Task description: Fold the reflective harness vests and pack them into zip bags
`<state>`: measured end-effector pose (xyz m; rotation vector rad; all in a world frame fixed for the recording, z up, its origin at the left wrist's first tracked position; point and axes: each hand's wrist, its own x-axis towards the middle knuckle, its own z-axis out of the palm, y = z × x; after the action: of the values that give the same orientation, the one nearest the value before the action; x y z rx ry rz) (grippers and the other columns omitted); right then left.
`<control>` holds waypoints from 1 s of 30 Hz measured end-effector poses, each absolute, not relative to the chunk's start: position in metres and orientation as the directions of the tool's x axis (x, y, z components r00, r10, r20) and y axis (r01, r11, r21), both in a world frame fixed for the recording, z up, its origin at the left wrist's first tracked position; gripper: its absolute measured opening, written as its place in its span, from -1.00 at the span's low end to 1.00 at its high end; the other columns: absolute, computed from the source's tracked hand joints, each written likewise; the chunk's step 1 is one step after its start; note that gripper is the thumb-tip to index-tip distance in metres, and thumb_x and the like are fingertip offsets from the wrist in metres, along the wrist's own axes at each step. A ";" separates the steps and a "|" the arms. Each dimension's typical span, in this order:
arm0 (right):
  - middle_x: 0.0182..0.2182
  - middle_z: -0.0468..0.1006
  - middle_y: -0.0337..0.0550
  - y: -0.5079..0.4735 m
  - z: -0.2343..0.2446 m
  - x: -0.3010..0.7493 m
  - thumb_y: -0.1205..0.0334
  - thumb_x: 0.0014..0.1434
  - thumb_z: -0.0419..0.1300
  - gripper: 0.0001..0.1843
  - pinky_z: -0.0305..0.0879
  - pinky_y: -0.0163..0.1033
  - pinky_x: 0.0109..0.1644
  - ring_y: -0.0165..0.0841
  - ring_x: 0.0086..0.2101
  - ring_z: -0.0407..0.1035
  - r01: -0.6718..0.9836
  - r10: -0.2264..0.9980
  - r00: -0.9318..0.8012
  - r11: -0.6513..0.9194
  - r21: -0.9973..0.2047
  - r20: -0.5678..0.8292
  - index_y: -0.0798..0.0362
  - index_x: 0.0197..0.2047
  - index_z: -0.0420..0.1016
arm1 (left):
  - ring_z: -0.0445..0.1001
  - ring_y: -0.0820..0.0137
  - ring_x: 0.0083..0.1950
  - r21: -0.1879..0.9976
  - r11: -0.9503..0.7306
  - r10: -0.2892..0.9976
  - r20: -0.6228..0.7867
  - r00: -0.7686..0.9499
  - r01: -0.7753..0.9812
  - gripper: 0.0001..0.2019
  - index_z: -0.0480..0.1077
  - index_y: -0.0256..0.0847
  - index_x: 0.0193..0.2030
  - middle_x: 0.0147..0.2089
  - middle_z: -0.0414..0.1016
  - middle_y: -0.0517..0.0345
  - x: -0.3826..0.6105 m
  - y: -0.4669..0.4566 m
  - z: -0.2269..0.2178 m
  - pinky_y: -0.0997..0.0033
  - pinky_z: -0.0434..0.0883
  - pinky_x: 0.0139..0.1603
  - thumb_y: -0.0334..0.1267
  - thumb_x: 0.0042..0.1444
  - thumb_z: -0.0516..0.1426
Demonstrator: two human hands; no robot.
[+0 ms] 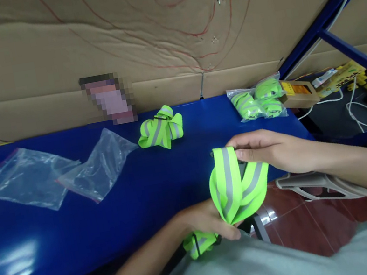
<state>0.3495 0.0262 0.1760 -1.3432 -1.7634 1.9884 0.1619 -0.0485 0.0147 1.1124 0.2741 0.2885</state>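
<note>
A neon-yellow reflective strap (229,186) with a grey stripe hangs in loops between my two hands, above the table's front edge. My left hand (208,218) is closed around its lower, gathered part, and a bunched end with a black slider sticks out below. With thumb and fingers, my right hand (252,146) pinches the strap's upper end beside a dark buckle, which is partly hidden. On the table behind lies a second bundled reflective strap (161,129), loosely folded.
Two clear zip bags (30,178) lie flat on the blue table (162,179) at left. Bagged neon straps (258,100) and an open cardboard box (300,93) stand at the back right. White cables (363,110) are beyond. A pale plastic chair (323,186) is below.
</note>
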 end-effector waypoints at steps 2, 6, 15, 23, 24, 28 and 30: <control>-0.35 0.55 -0.22 0.019 0.168 0.347 0.04 0.16 0.40 -0.69 0.24 -0.33 -0.31 -0.42 -0.41 0.37 0.363 0.598 -0.542 -0.467 -0.806 -0.591 0.08 -0.17 0.54 | 0.27 0.50 -0.47 0.928 0.355 0.361 -0.028 0.932 -0.110 -0.80 0.35 -0.20 -0.47 -0.51 0.33 0.29 0.164 -0.053 0.009 0.49 0.32 -0.42 -0.28 -0.11 0.32; -0.42 0.53 -0.23 0.008 0.145 0.347 0.15 0.04 0.38 -0.77 0.27 -0.32 -0.33 -0.40 -0.43 0.41 0.196 0.531 -0.466 -0.718 -0.668 -0.708 0.09 -0.27 0.53 | 0.29 0.48 -0.41 0.962 0.239 0.514 -0.010 0.857 -0.132 -0.84 0.34 -0.21 -0.46 -0.49 0.34 0.29 0.161 -0.055 0.016 0.45 0.41 -0.29 -0.32 -0.05 0.28; -0.35 0.49 -0.31 0.010 0.141 0.354 0.23 0.17 0.25 -0.71 0.25 -0.34 -0.38 -0.43 -0.43 0.35 0.214 0.761 -0.432 -0.435 -0.874 -0.484 -0.01 -0.03 0.38 | 0.42 0.00 0.38 0.972 0.226 0.651 -0.199 0.733 0.063 -0.25 0.44 -0.16 0.27 0.34 0.48 -0.16 0.129 -0.036 0.038 -0.04 0.36 0.43 -0.06 -0.09 0.48; -0.22 0.56 -0.16 0.012 0.198 0.343 0.28 0.46 -0.01 -0.73 0.25 -0.25 -0.22 -0.34 -0.29 0.42 0.578 0.696 -0.718 0.586 -0.568 -0.013 0.01 0.18 0.28 | 0.00 -0.07 0.64 0.988 -0.111 0.898 0.146 0.416 -0.106 0.16 0.17 0.07 0.54 0.62 0.08 0.00 0.093 0.001 0.085 0.04 0.03 0.63 0.06 -0.20 0.56; -0.18 0.57 -0.12 0.013 0.204 0.339 0.30 0.44 -0.01 -0.71 0.27 -0.23 -0.18 -0.30 -0.24 0.45 0.568 0.674 -0.738 0.642 -0.515 0.026 0.02 0.18 0.30 | 0.10 -0.07 0.60 0.990 -0.120 0.903 0.142 0.405 -0.079 0.06 0.24 0.04 0.50 0.58 0.18 0.00 0.099 0.001 0.088 0.04 0.10 0.61 0.04 -0.16 0.54; -0.09 0.61 -0.14 0.019 0.222 0.328 0.33 0.41 0.01 -0.67 0.30 -0.25 -0.15 -0.29 -0.19 0.49 0.585 0.675 -0.730 0.698 -0.414 0.107 -0.01 0.20 0.35 | 0.52 0.07 0.26 0.991 0.004 0.856 0.065 0.512 -0.133 -0.44 0.48 -0.17 0.24 0.22 0.57 -0.03 0.136 -0.006 0.090 0.11 0.47 0.32 0.00 0.15 0.38; -0.07 0.61 -0.18 0.022 0.227 0.327 0.32 0.43 0.01 -0.68 0.30 -0.29 -0.19 -0.34 -0.22 0.49 0.582 0.681 -0.721 0.696 -0.421 0.127 -0.03 0.19 0.34 | 0.57 0.13 0.17 0.971 0.045 0.827 0.095 0.554 -0.234 -0.58 0.53 -0.22 0.11 0.12 0.61 -0.04 0.147 -0.008 0.086 0.18 0.52 0.21 0.02 0.24 0.31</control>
<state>0.3273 0.0216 0.2272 -1.0030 -2.6332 0.5163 0.1471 -0.0082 0.0863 1.2787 0.5874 0.8851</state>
